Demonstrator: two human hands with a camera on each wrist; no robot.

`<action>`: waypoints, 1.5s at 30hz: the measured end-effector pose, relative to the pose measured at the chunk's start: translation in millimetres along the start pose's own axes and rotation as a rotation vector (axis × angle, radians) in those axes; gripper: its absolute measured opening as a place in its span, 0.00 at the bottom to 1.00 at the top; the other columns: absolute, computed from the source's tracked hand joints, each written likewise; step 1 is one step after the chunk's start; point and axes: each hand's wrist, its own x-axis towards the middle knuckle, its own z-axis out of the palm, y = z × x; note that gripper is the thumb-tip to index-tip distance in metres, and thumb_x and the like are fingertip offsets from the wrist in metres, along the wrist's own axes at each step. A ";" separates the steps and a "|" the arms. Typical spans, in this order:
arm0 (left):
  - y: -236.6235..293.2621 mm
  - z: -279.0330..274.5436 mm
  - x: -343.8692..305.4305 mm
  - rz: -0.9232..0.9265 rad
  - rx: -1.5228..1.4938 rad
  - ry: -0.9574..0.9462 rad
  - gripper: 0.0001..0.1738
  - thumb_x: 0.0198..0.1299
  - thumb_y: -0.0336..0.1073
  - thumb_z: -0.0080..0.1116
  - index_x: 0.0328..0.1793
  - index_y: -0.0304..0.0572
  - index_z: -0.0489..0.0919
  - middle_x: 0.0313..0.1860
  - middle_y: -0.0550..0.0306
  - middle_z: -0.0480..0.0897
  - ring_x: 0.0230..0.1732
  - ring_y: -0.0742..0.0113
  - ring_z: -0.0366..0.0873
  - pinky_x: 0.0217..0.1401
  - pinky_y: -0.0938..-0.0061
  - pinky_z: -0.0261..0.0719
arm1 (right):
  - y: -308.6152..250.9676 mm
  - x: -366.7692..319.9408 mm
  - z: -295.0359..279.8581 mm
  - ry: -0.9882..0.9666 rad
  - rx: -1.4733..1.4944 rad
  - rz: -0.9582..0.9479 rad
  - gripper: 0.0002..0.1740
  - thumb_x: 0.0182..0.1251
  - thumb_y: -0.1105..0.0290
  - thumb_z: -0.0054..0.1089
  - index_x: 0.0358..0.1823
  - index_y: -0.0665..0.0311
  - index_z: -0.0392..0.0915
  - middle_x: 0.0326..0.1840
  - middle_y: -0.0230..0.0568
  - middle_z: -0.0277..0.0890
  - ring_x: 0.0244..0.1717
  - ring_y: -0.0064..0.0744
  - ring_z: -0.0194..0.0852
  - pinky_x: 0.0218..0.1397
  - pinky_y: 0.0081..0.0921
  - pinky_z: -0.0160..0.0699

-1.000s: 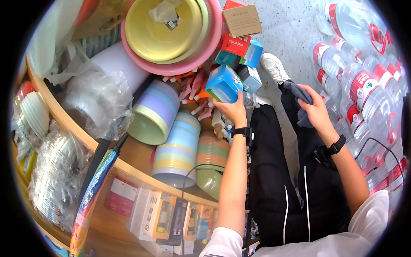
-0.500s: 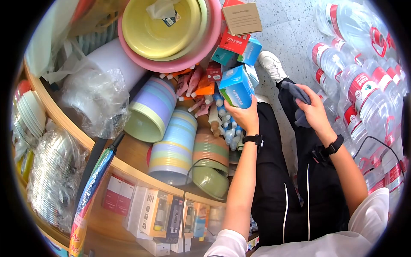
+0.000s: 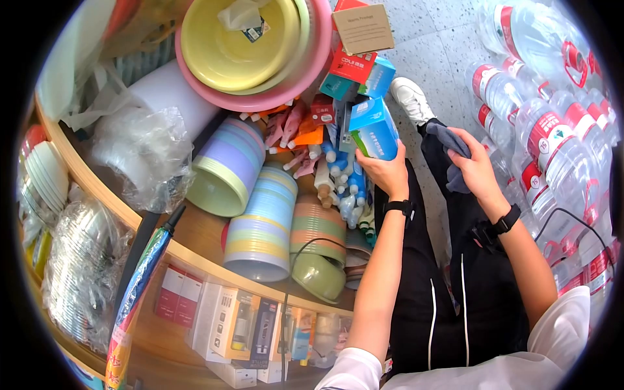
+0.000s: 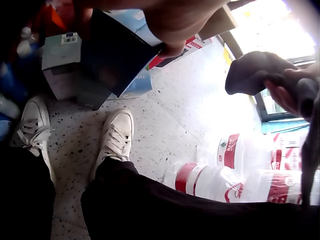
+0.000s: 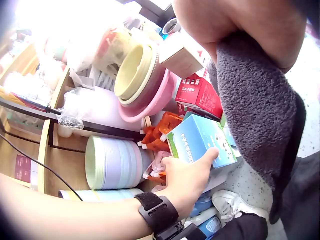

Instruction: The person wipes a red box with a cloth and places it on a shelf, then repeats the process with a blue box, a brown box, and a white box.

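A blue and white box (image 3: 374,130) is gripped by the left hand (image 3: 388,174) above the boxes beside the shelf. In the right wrist view the same box (image 5: 197,140) shows its printed side, with the left hand (image 5: 187,177) around its near end. The right hand (image 3: 478,170) holds a dark grey cloth (image 3: 451,146) over the person's leg. That cloth (image 5: 255,105) hangs in folds below the right hand (image 5: 245,20) in the right wrist view.
Red, teal and brown boxes (image 3: 364,29) lie beyond the held box. Nested basins (image 3: 244,45), stacked striped buckets (image 3: 263,221) and tubes (image 3: 338,175) fill the shelf on the left. Large water bottles (image 3: 552,133) stand at the right. An umbrella (image 3: 140,292) leans at the shelf edge.
The left hand has moved right with the blue box, away from the buckets, uncovering tubes and bottles beneath. The right hand and cloth have stayed nearly still.
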 end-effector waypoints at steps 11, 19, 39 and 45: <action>21.5 16.2 2.4 0.026 0.092 0.051 0.62 0.50 0.49 0.82 0.77 0.21 0.52 0.68 0.23 0.68 0.71 0.30 0.68 0.76 0.46 0.66 | -4.5 2.5 0.6 -0.005 0.013 -0.018 0.25 0.66 0.77 0.58 0.66 0.65 0.78 0.55 0.34 0.84 0.55 0.22 0.78 0.61 0.22 0.74; 31.4 9.1 7.9 0.104 0.030 0.153 0.56 0.52 0.46 0.81 0.77 0.26 0.59 0.67 0.28 0.71 0.68 0.31 0.68 0.72 0.43 0.68 | 6.7 6.2 -0.2 -0.015 -0.020 -0.017 0.25 0.67 0.76 0.58 0.66 0.65 0.78 0.54 0.35 0.84 0.54 0.22 0.78 0.59 0.22 0.75; 54.4 41.8 77.8 0.549 0.009 -0.113 0.56 0.47 0.36 0.79 0.80 0.27 0.59 0.73 0.29 0.68 0.75 0.32 0.63 0.80 0.45 0.63 | -1.6 20.6 -9.1 0.007 0.016 0.023 0.25 0.67 0.78 0.56 0.66 0.67 0.78 0.56 0.36 0.84 0.56 0.23 0.79 0.62 0.22 0.75; 45.6 51.5 103.2 0.613 0.080 -0.174 0.52 0.46 0.29 0.78 0.77 0.35 0.60 0.72 0.33 0.68 0.78 0.34 0.61 0.80 0.46 0.64 | 8.5 31.2 -8.3 -0.013 0.008 0.049 0.25 0.66 0.78 0.56 0.66 0.66 0.78 0.56 0.37 0.84 0.58 0.24 0.79 0.63 0.23 0.75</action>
